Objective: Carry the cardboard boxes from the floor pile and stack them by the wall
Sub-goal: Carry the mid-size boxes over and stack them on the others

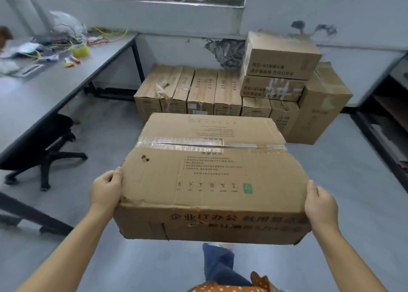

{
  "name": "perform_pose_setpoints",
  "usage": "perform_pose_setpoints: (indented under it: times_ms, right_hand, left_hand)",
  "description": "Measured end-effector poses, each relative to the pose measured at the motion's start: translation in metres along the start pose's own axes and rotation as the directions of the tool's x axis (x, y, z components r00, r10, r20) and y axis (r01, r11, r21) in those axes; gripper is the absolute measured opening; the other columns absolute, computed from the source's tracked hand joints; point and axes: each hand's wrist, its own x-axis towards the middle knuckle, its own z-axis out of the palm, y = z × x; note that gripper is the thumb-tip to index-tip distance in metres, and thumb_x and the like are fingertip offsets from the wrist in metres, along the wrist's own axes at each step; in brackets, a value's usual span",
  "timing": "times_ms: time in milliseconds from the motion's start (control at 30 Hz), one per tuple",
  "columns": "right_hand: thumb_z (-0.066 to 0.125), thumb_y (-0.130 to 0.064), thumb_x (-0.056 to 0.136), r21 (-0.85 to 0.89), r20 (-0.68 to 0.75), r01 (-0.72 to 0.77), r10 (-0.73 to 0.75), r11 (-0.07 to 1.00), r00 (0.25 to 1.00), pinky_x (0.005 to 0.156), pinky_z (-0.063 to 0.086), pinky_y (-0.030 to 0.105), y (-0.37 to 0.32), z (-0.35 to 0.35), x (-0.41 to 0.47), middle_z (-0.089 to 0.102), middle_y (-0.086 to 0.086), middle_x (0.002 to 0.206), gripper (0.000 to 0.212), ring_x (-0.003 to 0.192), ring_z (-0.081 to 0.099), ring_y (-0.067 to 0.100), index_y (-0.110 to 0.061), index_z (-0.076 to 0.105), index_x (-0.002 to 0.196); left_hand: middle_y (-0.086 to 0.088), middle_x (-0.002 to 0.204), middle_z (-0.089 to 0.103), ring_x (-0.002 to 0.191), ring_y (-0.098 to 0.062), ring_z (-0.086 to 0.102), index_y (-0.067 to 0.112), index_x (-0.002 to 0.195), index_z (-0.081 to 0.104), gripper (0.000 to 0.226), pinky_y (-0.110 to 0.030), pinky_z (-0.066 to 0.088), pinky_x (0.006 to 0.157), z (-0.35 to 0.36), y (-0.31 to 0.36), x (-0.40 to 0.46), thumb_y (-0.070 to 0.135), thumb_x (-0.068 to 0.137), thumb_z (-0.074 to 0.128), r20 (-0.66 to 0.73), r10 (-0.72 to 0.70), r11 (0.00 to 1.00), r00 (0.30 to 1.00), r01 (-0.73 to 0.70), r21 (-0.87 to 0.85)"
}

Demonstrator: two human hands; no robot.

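Both forearms are bare up to where the pic cuts them off, no sleeves showing, no watch, rings or straps on either wrist. The bare left hand and bare right hand carry nothing worn: no gloves, nails short & plain as far as I can tell. Lower down, at the bottom edge, there's a burnt-orange fabric top with small white dots, w/ a loose flap or ruffle of the same cloth sticking up on the right side. Below that, 1 leg in dark blue denim trousers, cut fairly wide. The shoe is too blurred to make out.
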Motion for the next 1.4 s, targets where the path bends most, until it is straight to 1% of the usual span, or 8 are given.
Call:
perform_pose_setpoints:
  times_ms: [167,333,467,733,933,1033,1233,1400]
  right_hand:
    - [0.029,-0.033,0.103,0.011,0.063,0.035,-0.036,0.999,0.997,0.076,0.037,0.037,-0.061,0.06,0.113,0.056,0.011,0.09,0.043,0.089,0.049,0.03,-0.003,0.057,0.091]
    - [0.029,-0.032,0.103,-0.02,0.116,0.069,-0.066,0.997,0.991,0.073,0.038,0.038,-0.121,0.108,0.209,0.057,0.007,0.079,0.043,0.087,0.052,0.033,-0.007,0.057,0.084]
    - [0.029,-0.031,0.103,-0.042,0.134,0.077,-0.07,0.996,0.988,0.072,0.037,0.036,-0.158,0.153,0.269,0.058,0.011,0.085,0.039,0.087,0.051,0.031,-0.01,0.056,0.084]
    - [0.031,-0.029,0.103,-0.008,0.092,0.01,-0.009,1.0,0.996,0.058,0.027,0.035,-0.245,0.276,0.384,0.043,0.006,0.062,0.046,0.067,0.042,0.026,-0.009,0.037,0.062]
    - [0.031,-0.031,0.103,0.02,0.026,-0.056,0.056,0.998,0.998,0.078,0.038,0.035,-0.32,0.351,0.457,0.059,0.012,0.095,0.042,0.098,0.054,0.032,-0.003,0.062,0.104]
    - [0.031,-0.029,0.104,0.014,-0.013,-0.06,0.061,0.998,0.998,0.077,0.036,0.034,-0.346,0.378,0.49,0.057,0.013,0.091,0.044,0.091,0.051,0.027,0.002,0.062,0.104]
    - [0.03,-0.031,0.103,-0.03,-0.035,-0.079,0.078,0.996,0.996,0.078,0.04,0.04,-0.379,0.419,0.577,0.061,0.017,0.093,0.046,0.087,0.05,0.029,0.002,0.061,0.097]
    - [0.028,-0.034,0.103,-0.04,-0.017,-0.097,0.096,0.995,0.995,0.076,0.039,0.037,-0.389,0.454,0.663,0.064,0.014,0.1,0.047,0.1,0.057,0.034,-0.003,0.064,0.104]
  left_hand:
    - [-0.011,0.066,0.039,0.062,-0.023,0.032,-0.012,0.069,0.044,0.05,-0.033,0.024,0.06,0.06,0.032,0.102,0.029,0.098,0.045,-0.057,-0.038,0.999,0.998,0.037,-0.015]
    - [-0.011,0.068,0.042,0.062,-0.023,0.034,-0.012,0.071,0.044,0.05,-0.033,0.026,0.059,0.105,0.063,0.189,0.03,0.098,0.045,-0.067,-0.082,0.996,0.994,0.079,-0.05]
    - [-0.009,0.06,0.027,0.058,-0.021,0.025,0.005,0.058,0.029,0.049,-0.031,0.018,0.057,0.134,0.087,0.256,0.026,0.099,0.045,-0.079,-0.086,0.996,0.993,0.084,-0.033]
    - [-0.01,0.062,0.028,0.06,-0.021,0.025,0.004,0.059,0.033,0.046,-0.032,0.016,0.058,0.201,0.121,0.457,0.024,0.099,0.045,-0.024,-0.073,0.997,0.997,0.073,-0.005]
    - [-0.009,0.062,0.034,0.059,-0.022,0.031,0.004,0.061,0.036,0.046,-0.033,0.021,0.055,0.23,0.174,0.609,0.028,0.098,0.045,0.028,-0.009,0.998,1.0,0.008,0.059]
    - [-0.012,0.065,0.043,0.063,-0.022,0.038,-0.006,0.068,0.049,0.046,-0.034,0.028,0.056,0.25,0.192,0.663,0.029,0.098,0.045,0.045,-0.011,0.998,0.999,0.009,0.059]
    - [-0.006,0.058,0.025,0.058,-0.021,0.024,0.011,0.058,0.027,0.045,-0.034,0.018,0.055,0.307,0.229,0.74,0.025,0.098,0.044,0.068,0.005,0.997,0.998,-0.01,0.076]
    - [-0.007,0.059,0.029,0.059,-0.021,0.028,0.008,0.06,0.034,0.043,-0.033,0.02,0.056,0.37,0.246,0.797,0.025,0.098,0.044,0.071,-0.007,0.997,0.997,0.002,0.077]
